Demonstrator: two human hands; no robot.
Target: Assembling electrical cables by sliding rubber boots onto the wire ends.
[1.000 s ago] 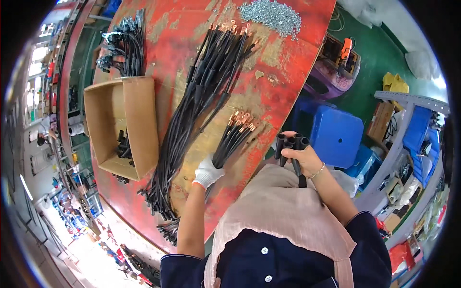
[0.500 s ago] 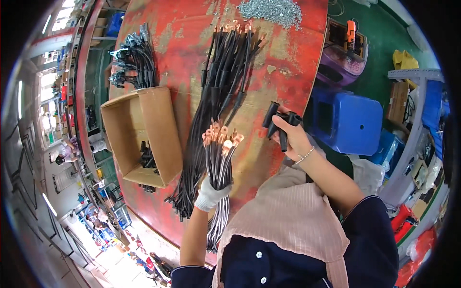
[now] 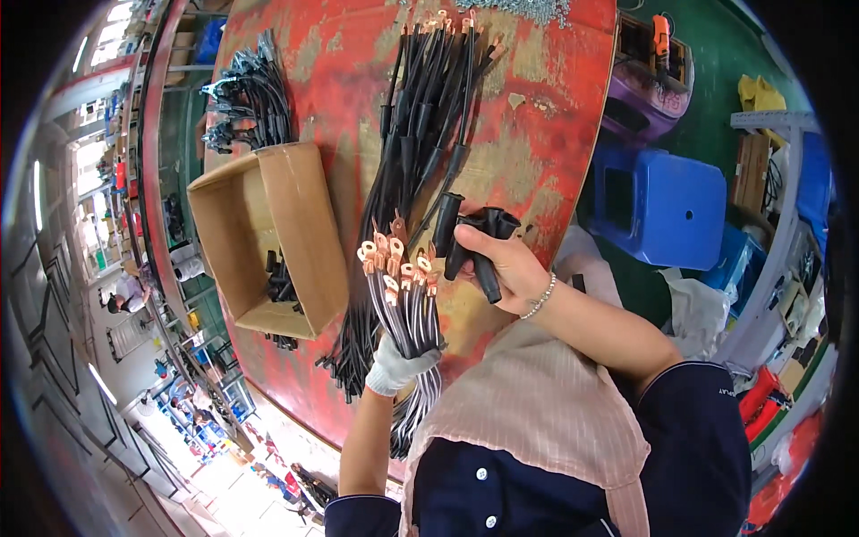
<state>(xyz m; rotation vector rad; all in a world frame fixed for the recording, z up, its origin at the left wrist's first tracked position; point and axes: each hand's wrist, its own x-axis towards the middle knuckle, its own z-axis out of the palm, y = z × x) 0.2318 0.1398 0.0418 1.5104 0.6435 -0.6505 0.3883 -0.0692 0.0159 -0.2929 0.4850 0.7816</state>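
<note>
My gloved left hand (image 3: 400, 365) is closed round a bundle of black cables (image 3: 408, 315), whose copper ring lugs (image 3: 394, 259) fan out above the fist. The cables' lower lengths hang down below it. My bare right hand (image 3: 508, 267) grips several black rubber sleeves (image 3: 447, 224), just right of the lugs; the sleeves and lugs look close, but I cannot tell if they touch. Beyond both hands, a long pile of black cables (image 3: 420, 134) with copper lugs at the far end lies on the table; many of them carry black sleeves.
An open cardboard box (image 3: 318, 224) with black sleeves inside stands on the red, worn table (image 3: 331, 72) at left. Behind it lies a bunch of black cables with clamp-like ends (image 3: 250, 98). Small metal parts (image 3: 528, 9) are heaped at the far edge. A blue plastic stool (image 3: 667, 206) is at right.
My right hand has moved left with the sleeves, closer to the copper lugs. The bundle in my left hand has tilted slightly left, its lugs spread more.
</note>
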